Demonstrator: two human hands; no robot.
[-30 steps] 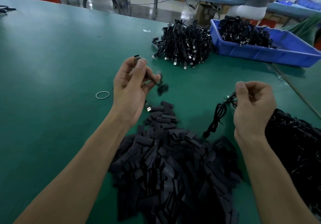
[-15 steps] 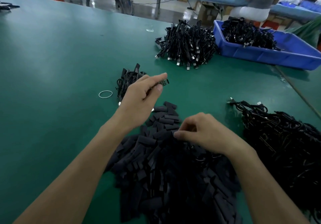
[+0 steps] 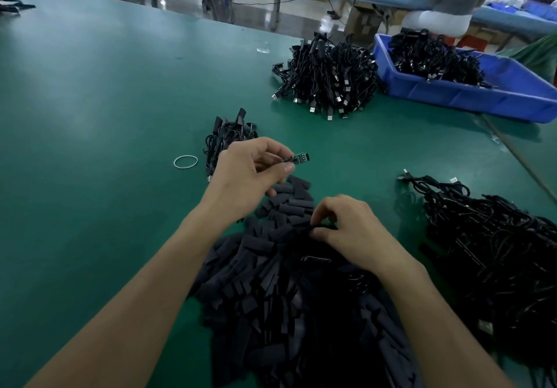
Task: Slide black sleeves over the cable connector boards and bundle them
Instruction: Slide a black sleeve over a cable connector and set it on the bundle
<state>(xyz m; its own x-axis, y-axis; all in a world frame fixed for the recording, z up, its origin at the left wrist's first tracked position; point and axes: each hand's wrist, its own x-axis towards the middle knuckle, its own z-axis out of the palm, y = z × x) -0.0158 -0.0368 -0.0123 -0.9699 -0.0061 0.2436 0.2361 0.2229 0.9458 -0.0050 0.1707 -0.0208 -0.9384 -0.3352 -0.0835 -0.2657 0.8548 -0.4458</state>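
Observation:
My left hand [image 3: 250,173] pinches a small connector board [image 3: 297,158] above the green table, the board sticking out to the right of my fingers. My right hand [image 3: 346,231] rests on a large heap of black sleeves [image 3: 286,297], its thumb and fingers pinching one black sleeve at the heap's top. A small group of sleeved cables [image 3: 229,137] lies just beyond my left hand. A pile of unsleeved black cables [image 3: 497,252] sits at the right.
A white rubber band [image 3: 185,161] lies left of the sleeved cables. A big pile of USB cables [image 3: 328,77] and a blue bin [image 3: 512,98] of cables stand at the back right. A person sits at the far blue bench.
My left hand put the sleeved cables down and now holds a bare board. My right hand left the cable pile, moved onto the sleeve heap, and now pinches a sleeve.

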